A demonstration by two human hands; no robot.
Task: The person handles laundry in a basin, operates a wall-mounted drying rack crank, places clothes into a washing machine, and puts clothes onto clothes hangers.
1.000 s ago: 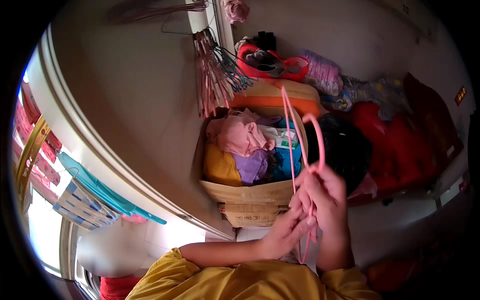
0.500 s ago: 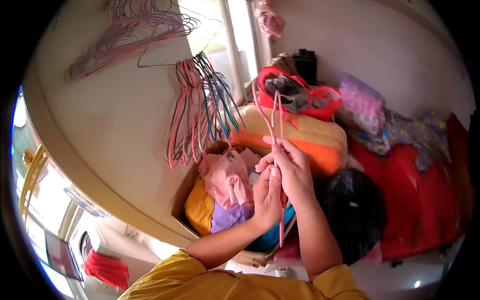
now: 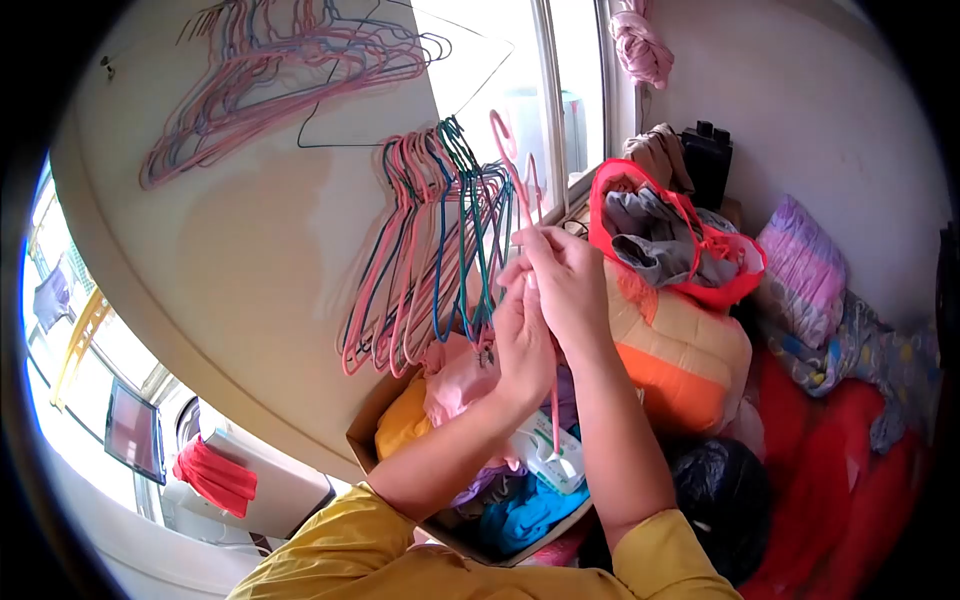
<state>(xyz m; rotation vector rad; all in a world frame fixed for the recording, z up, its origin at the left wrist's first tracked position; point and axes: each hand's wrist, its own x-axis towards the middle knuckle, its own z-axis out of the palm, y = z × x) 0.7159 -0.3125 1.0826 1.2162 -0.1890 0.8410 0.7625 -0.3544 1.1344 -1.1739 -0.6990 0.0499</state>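
Both my hands grip a pink clothes hanger (image 3: 556, 420), its hook pointing up and its lower end down over the box. My left hand (image 3: 525, 345) is closed on it, below and beside my right hand (image 3: 562, 285), whose fingers wrap round it higher up. The middle of the hanger is partly hidden by my fingers. Just left of them, a bunch of pink, blue and green hangers (image 3: 405, 250) hangs. Beneath my hands stands a cardboard box (image 3: 362, 436) holding pink, yellow, purple and blue clothes and a white packet (image 3: 553, 462).
More hangers (image 3: 250, 110) hang at the upper left by the board (image 3: 250, 280). To the right are a red bag (image 3: 745, 285) with grey cloth, an orange bundle (image 3: 680, 390), a black plastic bag (image 3: 722, 505) and a purple pillow (image 3: 803, 270). Behind is a window.
My hands and the hanger have moved up and left, nearer the hanging bunch. The view has shifted, and the white packet in the box shows more now.
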